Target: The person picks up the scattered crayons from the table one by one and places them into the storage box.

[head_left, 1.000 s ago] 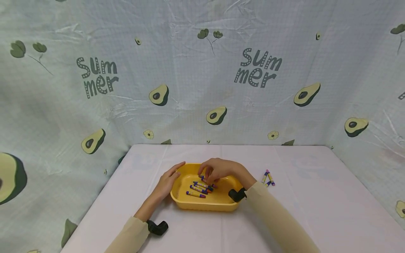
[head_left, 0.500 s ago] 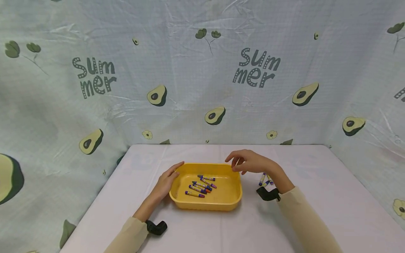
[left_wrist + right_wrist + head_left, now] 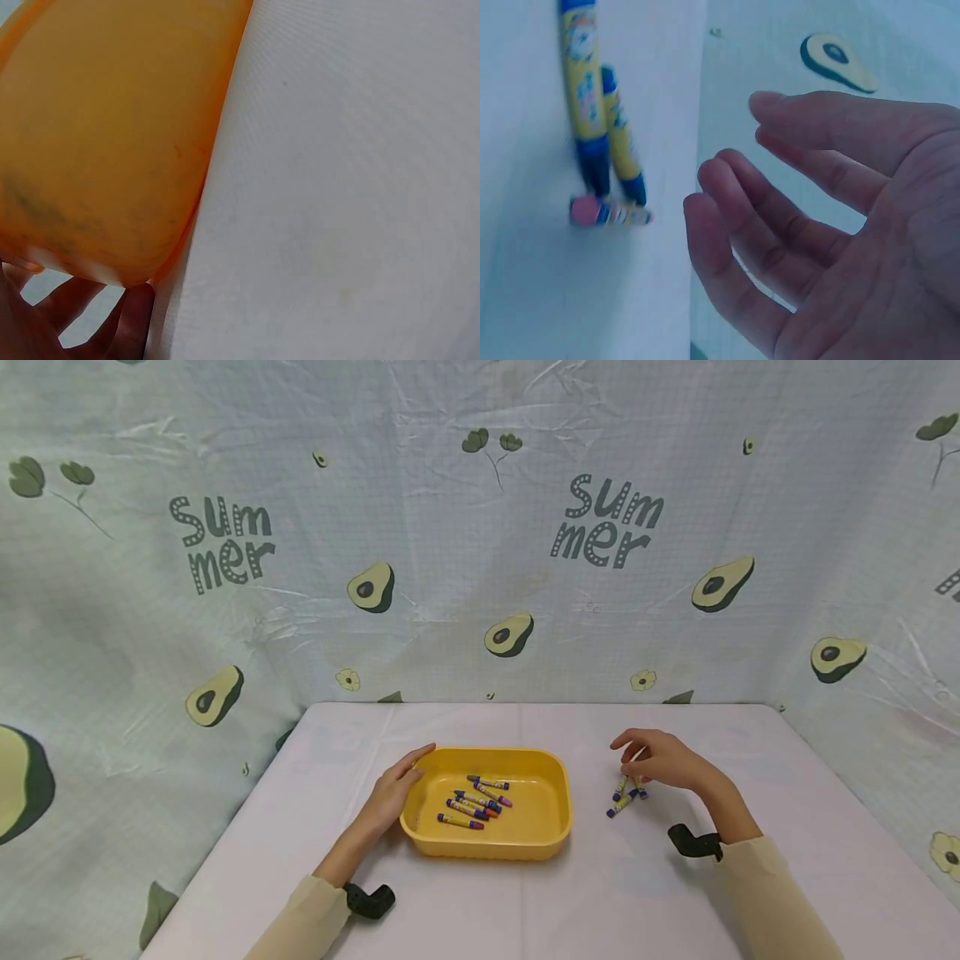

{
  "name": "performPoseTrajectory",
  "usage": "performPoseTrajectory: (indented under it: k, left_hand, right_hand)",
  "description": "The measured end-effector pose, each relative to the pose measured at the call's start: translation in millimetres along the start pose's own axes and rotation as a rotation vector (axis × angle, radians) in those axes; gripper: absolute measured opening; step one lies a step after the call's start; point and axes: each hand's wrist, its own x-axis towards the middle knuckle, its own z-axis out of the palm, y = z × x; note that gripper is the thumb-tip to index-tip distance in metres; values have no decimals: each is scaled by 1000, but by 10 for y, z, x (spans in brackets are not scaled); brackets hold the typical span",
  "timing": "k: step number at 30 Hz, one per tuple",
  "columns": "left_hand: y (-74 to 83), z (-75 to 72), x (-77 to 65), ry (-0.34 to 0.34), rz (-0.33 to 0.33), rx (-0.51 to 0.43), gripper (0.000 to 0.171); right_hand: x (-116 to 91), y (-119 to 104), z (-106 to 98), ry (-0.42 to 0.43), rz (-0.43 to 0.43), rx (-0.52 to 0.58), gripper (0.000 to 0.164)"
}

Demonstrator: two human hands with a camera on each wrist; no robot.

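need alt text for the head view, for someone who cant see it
A person's left hand holds the left edge of a yellow tray of crayons, while their right hand, fingers bent, is at a few loose crayons on a pale table. Behind is a pale sheet printed with avocados and the word "summer".

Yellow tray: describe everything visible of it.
The yellow tray is shallow, glossy and apparently plastic, rectangular with rounded corners, low walls and a flat floor. It sits upright on the white-covered table. Several crayons lie inside, leaving its right part bare. The left hand touches its left end.
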Motion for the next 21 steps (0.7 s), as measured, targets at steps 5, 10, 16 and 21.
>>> performPoseTrajectory:
  k: [5,10,16,21]
  left_hand:
    - [-5,9,0,-4,4,-1,48]
    - [-2,1,4,-3,6,2,48]
    - [-23,-8,-13,-12,2,-16,48]
    - [-21,-7,-16,-13,11,-25,48]
  right_hand:
    - [-66,108,-13,12,43,-24,42]
    - [-30,249,36,26,118,-24,46]
    - [24,395,97,47,172,-26,48]
    - [20,430,112,68,151,-20,48]
